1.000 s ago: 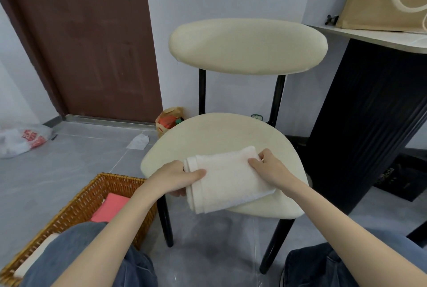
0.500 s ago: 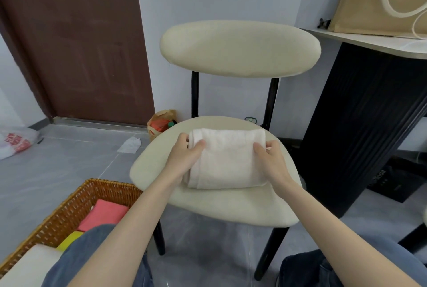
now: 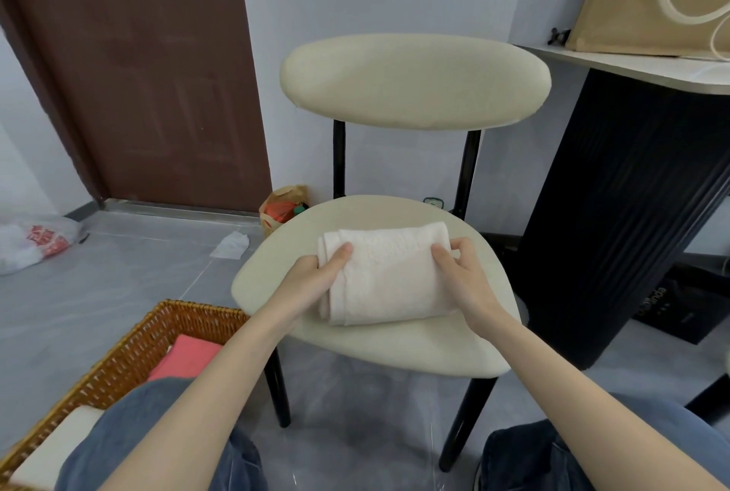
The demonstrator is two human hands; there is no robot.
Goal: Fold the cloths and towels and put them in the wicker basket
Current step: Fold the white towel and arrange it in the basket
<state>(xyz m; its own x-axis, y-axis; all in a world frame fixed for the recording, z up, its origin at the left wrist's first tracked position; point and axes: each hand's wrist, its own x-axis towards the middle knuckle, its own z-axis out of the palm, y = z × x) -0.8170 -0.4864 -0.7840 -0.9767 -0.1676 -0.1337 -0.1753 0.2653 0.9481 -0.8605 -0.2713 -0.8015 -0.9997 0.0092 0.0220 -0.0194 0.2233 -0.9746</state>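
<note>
Gripping from both ends, we hold the folded white towel [image 3: 389, 277] in the centre of the frame. Our left hand [image 3: 312, 279] has its thumb laid over the top layer and its fingers tucked at the left edge, and our right hand [image 3: 464, 277] pinches the right edge with curled fingers. Each grip is narrow, closed on cloth rather than spread, which we judge is what stops the stacked layers from sliding apart or springing open.

The towel lies on the cream chair seat [image 3: 395, 352], or only just above it; we cannot tell whether it touches the cushion. The seat serves as the flat surface for folding, close in front of our knees.

Toward the lower left of the frame the wicker basket [image 3: 130, 340] stands on the floor beside our left leg, so a finished piece needs only a short swing down and leftward. A folded red cloth [image 3: 185, 356] lies inside it, with a pale folded piece [image 3: 55, 447] nearer the bottom edge. We judge the fold done and the carry to the basket next; holding both ends should keep the bundle square on the way.
</note>
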